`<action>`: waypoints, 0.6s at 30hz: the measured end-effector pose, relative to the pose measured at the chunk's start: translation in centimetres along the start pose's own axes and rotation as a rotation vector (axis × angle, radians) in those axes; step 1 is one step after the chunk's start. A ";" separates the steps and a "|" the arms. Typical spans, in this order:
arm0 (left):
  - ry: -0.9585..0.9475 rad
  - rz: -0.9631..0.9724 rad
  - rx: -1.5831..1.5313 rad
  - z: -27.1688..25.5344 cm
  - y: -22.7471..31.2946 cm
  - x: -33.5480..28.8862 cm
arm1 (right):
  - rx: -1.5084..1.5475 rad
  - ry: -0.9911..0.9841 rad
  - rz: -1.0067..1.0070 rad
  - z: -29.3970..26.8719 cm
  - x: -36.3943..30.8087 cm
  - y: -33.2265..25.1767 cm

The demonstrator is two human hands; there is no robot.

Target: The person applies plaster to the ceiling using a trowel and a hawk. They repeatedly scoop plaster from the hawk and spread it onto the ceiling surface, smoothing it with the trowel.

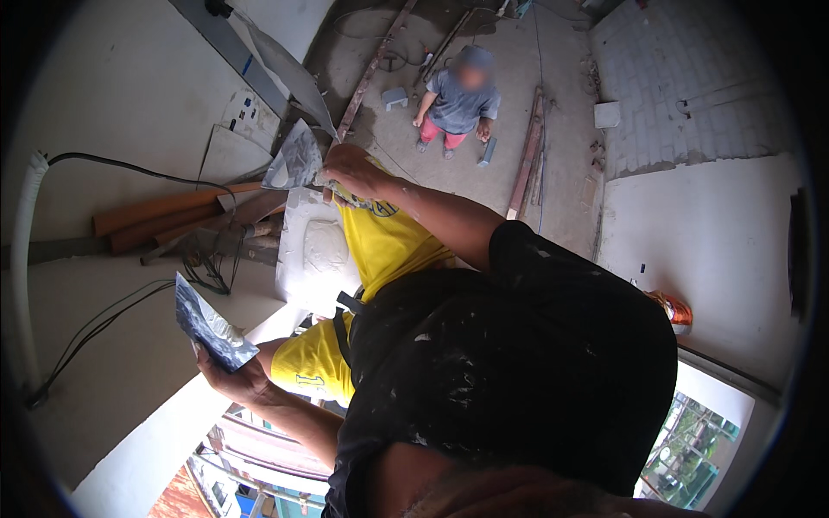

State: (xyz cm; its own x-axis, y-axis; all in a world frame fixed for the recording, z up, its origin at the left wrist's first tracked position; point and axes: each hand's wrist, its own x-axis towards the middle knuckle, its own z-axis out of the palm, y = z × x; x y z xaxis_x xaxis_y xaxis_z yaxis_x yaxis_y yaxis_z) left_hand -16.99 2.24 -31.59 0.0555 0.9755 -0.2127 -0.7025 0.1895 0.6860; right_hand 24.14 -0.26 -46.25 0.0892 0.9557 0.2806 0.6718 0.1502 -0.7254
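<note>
My right hand (350, 173), reaching out over a yellow-clad leg, is closed round the grip of a putty knife (294, 160) with a broad blade smeared with pale compound. Nearer the bottom left, my left hand (233, 375) grips the lower edge of a flat metal plate (211, 324). A lump of whitish putty clings to that plate's surface. The knife and plate are apart. Below my right hand lies a pale, smeared container or sheet (298, 226) with a whitish mass in it; its exact kind is unclear.
Brown pipes (160, 211) and black cables (203, 268) lie beside the left wall. A white pipe (28, 259) stands at far left. On the floor below, a person in a grey shirt (462, 102) is near long planks (528, 155) and a small grey stool-like block (395, 97).
</note>
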 end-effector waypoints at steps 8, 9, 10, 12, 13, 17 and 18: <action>0.114 -0.001 0.097 1.7 -0.1 -1.4 | -0.021 0.101 -0.167 -0.2 0.5 -0.9; 0.077 0.013 0.061 1.0 0.1 0.8 | 0.166 -0.031 -0.121 1.7 2.0 1.5; 0.125 0.077 0.104 3.4 -0.3 1.1 | 0.331 -0.179 -0.067 3.0 2.9 4.6; 0.041 0.168 0.426 3.5 -0.8 -0.6 | 0.235 -0.143 -0.067 1.5 0.5 5.3; 0.006 -0.085 0.019 2.6 -0.1 -0.8 | -0.011 0.047 -0.158 0.5 -0.6 2.2; 0.033 0.152 0.323 0.9 -1.6 -0.7 | -0.076 0.198 -0.132 -0.9 -1.0 -1.8; 0.033 0.097 0.239 0.5 -1.1 -0.7 | 0.036 0.172 -0.086 -0.6 -1.0 -1.7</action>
State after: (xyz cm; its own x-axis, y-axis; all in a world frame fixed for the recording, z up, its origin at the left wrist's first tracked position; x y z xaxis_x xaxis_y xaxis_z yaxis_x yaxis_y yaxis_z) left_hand -15.92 1.42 -31.87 -0.0305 0.9870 -0.1576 -0.5152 0.1196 0.8487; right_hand 23.40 -1.66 -44.91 0.1587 0.8821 0.4436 0.6558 0.2417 -0.7152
